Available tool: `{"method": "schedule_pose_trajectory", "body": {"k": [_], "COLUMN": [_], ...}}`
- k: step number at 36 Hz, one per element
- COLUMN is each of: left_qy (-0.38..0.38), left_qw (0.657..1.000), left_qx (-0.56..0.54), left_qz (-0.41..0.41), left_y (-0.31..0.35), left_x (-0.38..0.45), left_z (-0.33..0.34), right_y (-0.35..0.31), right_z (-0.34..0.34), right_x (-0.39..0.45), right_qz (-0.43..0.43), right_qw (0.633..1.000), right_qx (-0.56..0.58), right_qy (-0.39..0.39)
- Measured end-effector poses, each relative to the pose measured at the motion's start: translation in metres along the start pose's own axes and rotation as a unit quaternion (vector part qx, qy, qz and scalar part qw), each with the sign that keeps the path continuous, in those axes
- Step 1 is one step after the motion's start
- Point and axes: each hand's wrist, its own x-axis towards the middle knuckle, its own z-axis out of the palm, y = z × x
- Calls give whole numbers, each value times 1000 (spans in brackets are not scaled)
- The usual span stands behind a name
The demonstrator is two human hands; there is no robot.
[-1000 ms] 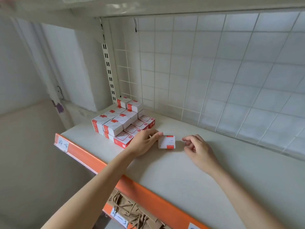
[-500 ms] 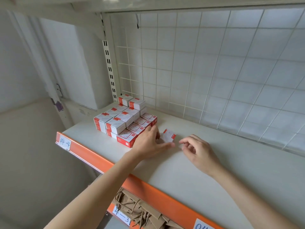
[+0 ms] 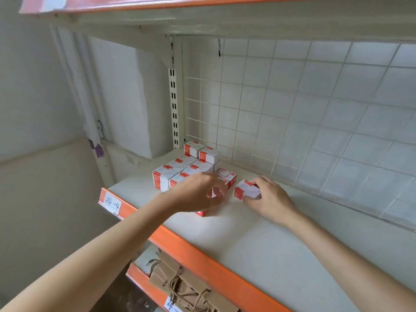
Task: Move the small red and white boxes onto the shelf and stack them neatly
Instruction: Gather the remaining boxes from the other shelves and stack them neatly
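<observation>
Several small red and white boxes (image 3: pixel 177 171) stand stacked in rows at the back left of the white shelf (image 3: pixel 270 244). My right hand (image 3: pixel 270 200) grips one loose box (image 3: pixel 245 190), tilted, just right of the stack. My left hand (image 3: pixel 195 193) hovers over the stack's front right corner with loosely curled fingers and nothing visibly in them; it is blurred. It hides the front boxes, and only a red corner (image 3: pixel 202 213) of one shows below the palm.
A white wire grid (image 3: pixel 292 109) closes the shelf's back, and an upper shelf (image 3: pixel 202 19) hangs overhead. The front edge is an orange beam (image 3: pixel 202 251) with a label (image 3: pixel 111 202). Brown paper bags (image 3: pixel 180 287) lie on the shelf below.
The loose box passed from my left hand's fingers to my right hand, which now grips it. My left hand has lifted over the stack's front. The camera has moved closer.
</observation>
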Motion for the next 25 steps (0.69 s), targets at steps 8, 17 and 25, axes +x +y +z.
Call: {"method": "schedule_pose_trajectory", "body": {"k": [8,17,25], "left_qy": [31,33,25], "left_qw": [997,996,998], "left_qx": [39,38,32], "left_qz": [-56,-80,-39], "left_y": [-58,-97,-103], "left_x": [-34,-53,-47], "left_z": [-46,-68,-65], "right_y": [-76,-130,-133], "right_z": [11,39,51], "right_x": [55,112,123], "right_qz": [-74,-95,-68], "right_qw": [997,991,983], "right_qx": [-21,-96,-167], "right_qy": [0,15,-38]}}
